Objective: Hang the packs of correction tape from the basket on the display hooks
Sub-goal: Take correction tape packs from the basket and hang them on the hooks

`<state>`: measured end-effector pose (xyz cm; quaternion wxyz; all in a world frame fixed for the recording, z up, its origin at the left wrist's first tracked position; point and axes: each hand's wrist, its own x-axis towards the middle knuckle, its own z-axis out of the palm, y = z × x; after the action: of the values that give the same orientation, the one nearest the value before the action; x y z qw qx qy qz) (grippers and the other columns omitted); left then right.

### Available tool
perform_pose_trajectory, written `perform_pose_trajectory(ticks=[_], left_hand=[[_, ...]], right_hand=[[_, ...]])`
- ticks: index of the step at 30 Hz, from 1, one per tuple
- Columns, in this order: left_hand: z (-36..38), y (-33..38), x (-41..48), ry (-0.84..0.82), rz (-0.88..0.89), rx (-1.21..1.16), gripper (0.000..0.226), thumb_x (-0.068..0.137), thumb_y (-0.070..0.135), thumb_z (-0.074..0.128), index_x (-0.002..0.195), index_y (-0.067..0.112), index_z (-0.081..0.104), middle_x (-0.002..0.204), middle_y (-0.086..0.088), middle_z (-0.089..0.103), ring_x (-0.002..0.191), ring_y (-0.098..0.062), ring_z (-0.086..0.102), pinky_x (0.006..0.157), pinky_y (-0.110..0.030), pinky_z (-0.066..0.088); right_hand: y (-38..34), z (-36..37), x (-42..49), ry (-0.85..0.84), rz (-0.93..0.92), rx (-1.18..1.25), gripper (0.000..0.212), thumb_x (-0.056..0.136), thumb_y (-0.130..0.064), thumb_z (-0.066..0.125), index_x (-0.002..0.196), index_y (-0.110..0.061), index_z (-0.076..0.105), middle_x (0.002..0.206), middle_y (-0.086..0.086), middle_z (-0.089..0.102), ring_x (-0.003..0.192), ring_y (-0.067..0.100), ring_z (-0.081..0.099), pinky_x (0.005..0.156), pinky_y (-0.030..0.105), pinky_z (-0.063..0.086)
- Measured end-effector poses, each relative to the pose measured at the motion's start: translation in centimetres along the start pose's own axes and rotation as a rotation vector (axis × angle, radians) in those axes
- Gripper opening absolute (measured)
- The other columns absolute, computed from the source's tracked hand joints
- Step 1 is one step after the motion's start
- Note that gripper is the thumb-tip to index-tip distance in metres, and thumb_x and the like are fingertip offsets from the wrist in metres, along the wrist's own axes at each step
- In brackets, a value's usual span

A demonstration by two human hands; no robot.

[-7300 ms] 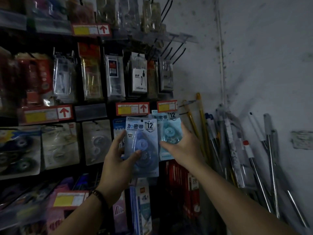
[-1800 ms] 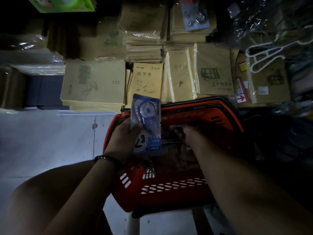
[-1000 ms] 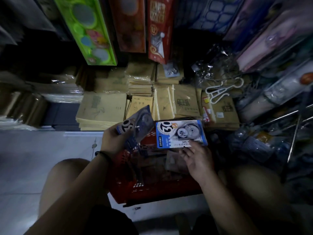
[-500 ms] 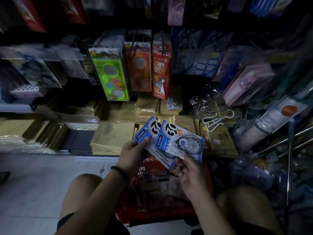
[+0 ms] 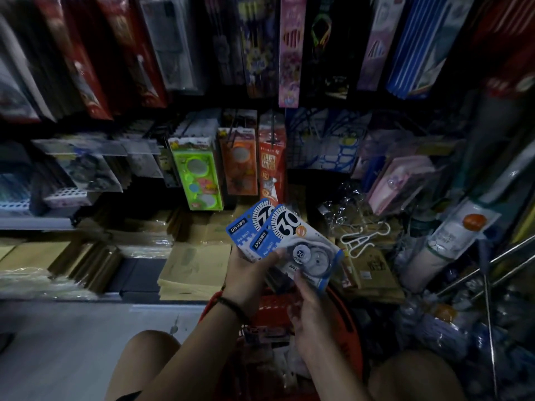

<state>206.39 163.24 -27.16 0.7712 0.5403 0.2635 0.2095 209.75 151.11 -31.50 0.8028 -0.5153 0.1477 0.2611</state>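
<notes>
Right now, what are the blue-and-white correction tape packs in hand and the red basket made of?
Blue-and-white correction tape packs: printed card backing, apparently under clear glossy plastic blister, judging by glare over the tape wheel. Red basket: probably moulded plastic, from its smooth curved rim; too dark for certainty.

We're in a dim, crowded stationery shop, it seems: packaged goods hang in rows, wrapped exercise books sit stacked below, a red shopping basket at the knees.
</notes>
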Motion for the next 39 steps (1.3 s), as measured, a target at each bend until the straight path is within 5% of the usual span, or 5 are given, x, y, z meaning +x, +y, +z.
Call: perform_pose_trajectory(ticks=[10,15,19,36,39], left_hand=[[0.9,8.1,1.3,-0.172,0.125,0.128,0.038,0.09,0.003,0.077,0.126,0.003,0.065,0.122,-0.019,0.076,0.114,-0.041,0.073,0.096,-0.064,0.058],[3.3,13.1,0.7,-0.195,0.17,0.16,0.045,0.081,0.011,0.083,0.122,0.004,0.064,0.116,-0.015,0.079,0.107,-0.036,0.077,0.094,-0.059,0.061],[4.6,16.6,0.7,-0.22,0.232,0.208,0.043,0.086,0.009,0.082,0.124,0.006,0.064,0.116,-0.012,0.079,0.107,-0.032,0.078,0.094,-0.058,0.061],[11.0,27.9,1.7,-0.301,0.394,0.16,0.025,0.094,0.013,0.075,0.119,0.015,0.073,0.117,-0.013,0.079,0.109,-0.036,0.077,0.097,-0.063,0.058],[13.2,30.2,1.5,-0.318,0.453,0.177,0.027,0.095,0.012,0.073,0.122,0.014,0.069,0.114,-0.011,0.08,0.105,-0.034,0.078,0.094,-0.061,0.06]], right_hand=[[-9.9,-0.3,-0.1,-0.187,-0.513,-0.335,0.056,0.081,-0.05,0.083,0.134,-0.039,0.066,0.134,-0.003,0.07,0.123,0.019,0.068,0.1,0.05,0.057],[-15.3,1.8,-1.2,-0.374,-0.687,-0.542,0.031,0.099,-0.013,0.071,0.129,-0.018,0.068,0.118,0.004,0.078,0.11,0.025,0.075,0.095,0.05,0.06],[-17.6,3.5,-2.0,-0.3,-0.687,-0.503,0.049,0.094,-0.042,0.076,0.139,-0.03,0.063,0.127,-0.002,0.075,0.116,0.019,0.073,0.096,0.05,0.061],[-31.9,6.5,-5.6,-0.134,-1.02,-0.437,0.042,0.1,-0.026,0.069,0.136,-0.044,0.058,0.11,-0.012,0.079,0.095,-0.004,0.074,0.075,0.022,0.06],[-34.9,7.5,-6.1,-0.144,-1.054,-0.389,0.046,0.101,-0.021,0.07,0.142,-0.039,0.06,0.106,-0.002,0.081,0.102,0.016,0.077,0.082,0.041,0.065]])
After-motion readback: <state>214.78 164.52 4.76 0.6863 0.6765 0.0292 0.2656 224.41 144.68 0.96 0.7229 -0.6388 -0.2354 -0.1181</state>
